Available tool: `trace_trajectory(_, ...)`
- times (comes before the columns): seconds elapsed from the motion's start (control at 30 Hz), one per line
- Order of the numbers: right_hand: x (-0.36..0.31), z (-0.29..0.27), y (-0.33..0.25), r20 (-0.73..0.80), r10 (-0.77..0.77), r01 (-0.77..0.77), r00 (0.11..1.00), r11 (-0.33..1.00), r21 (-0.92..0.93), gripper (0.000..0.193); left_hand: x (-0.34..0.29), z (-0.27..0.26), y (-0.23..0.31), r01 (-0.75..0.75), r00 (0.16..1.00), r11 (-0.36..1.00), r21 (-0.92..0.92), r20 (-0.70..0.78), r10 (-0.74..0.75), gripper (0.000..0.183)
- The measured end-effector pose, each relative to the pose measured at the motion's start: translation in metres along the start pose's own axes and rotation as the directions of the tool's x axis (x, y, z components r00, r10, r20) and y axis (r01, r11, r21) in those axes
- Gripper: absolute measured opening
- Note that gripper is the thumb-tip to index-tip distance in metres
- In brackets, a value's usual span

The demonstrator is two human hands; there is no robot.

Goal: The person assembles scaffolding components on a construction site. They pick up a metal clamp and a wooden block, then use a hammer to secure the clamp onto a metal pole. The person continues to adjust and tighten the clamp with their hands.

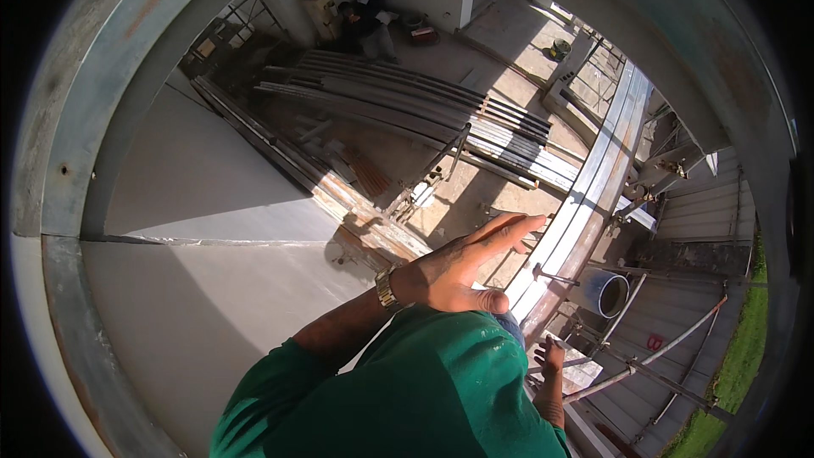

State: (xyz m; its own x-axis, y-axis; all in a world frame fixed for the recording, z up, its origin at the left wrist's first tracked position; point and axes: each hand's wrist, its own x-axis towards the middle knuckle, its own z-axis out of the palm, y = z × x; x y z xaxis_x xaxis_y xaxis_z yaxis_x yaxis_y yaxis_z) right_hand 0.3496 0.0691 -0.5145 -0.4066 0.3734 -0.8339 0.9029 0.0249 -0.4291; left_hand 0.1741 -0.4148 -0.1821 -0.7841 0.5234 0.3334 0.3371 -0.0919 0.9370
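Observation:
My left hand (465, 265), with a metal-banded watch (387, 290) at the wrist, is raised in front of my green shirt. Its fingers stretch out toward the right and the thumb stands apart, with nothing held. Beyond its fingertips runs a long pale metal beam (599, 171). A small hammer-like tool (557, 276) lies across the beam's near part. Lower down, beside my right side, my right hand (552, 354) hangs with its fingers apart near a pale board (585, 371). No object shows in it.
Scaffold poles (670, 346) and a round grey bucket (612, 295) stand at the right. Far below, long metal tubes (407, 106) lie stacked on the floor. A person (366, 27) is near a water dispenser (320, 13). A grey wall (203, 178) rises at the left.

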Motion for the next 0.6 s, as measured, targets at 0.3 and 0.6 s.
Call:
trace_trajectory(0.3, -0.017, 0.085, -0.065, 0.182, -0.152, 0.166, 0.972, 0.984, -0.066, 0.043, -0.080, -0.006, -0.034, 0.356, 0.923, 0.934, -0.029, -0.146, -0.356, 0.108)
trace_trajectory(0.6, -0.025, 0.054, 0.007, 0.298, 0.208, -0.109, 0.932, 0.943, -0.316, 0.050, -0.007, 0.012, -0.056, 0.324, 0.922, 0.940, 0.111, -0.259, -0.287, 0.108)
